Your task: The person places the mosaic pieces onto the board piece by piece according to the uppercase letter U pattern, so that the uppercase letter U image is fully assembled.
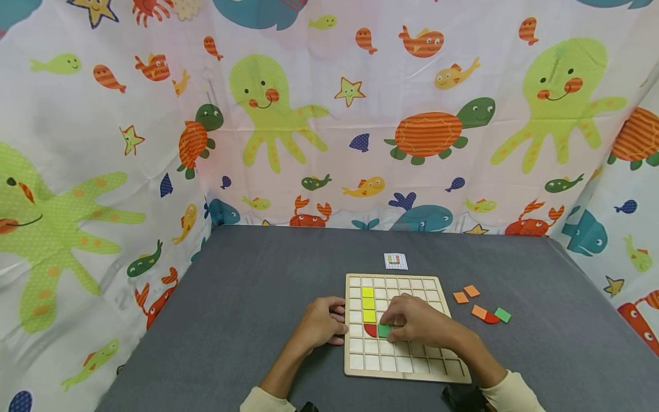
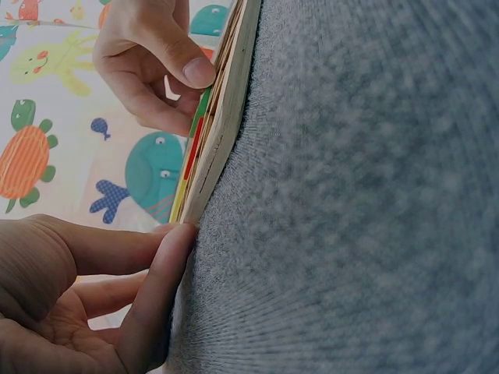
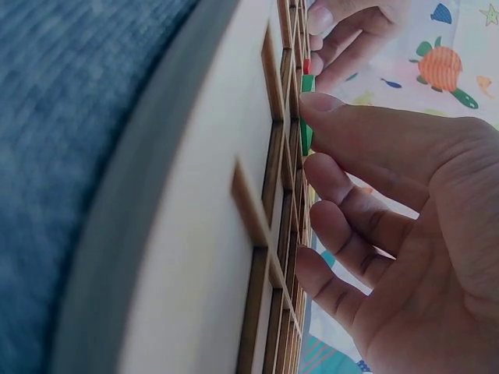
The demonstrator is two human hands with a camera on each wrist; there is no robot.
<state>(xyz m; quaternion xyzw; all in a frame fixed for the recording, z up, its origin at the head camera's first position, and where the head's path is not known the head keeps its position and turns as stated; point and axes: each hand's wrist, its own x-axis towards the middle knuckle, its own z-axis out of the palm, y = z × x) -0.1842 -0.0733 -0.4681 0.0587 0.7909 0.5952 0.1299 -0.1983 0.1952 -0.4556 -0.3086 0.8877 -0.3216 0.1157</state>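
A wooden grid board (image 1: 407, 376) lies on the grey cloth. Against its left edge, the left hand (image 1: 321, 323) holds the rim between thumb and finger, as the left wrist view shows (image 2: 101, 288). Over the board, the right hand (image 1: 424, 320) pinches a green square tile (image 1: 383, 331) between thumb and index finger, in or at a cell. To that tile's left sits a red quarter-round tile (image 1: 370, 329). Several yellow square tiles (image 1: 368, 304) form a column above the red one. In the right wrist view, the green tile (image 3: 306, 117) shows edge-on by the thumb.
Right of the board lie loose orange square tiles (image 1: 460, 297), a red rounded tile (image 1: 491, 318) and a green square tile (image 1: 502, 315). A small pattern card (image 1: 396, 261) lies behind the board. A sea-animal printed curtain (image 1: 309, 114) surrounds the grey table (image 1: 257, 274).
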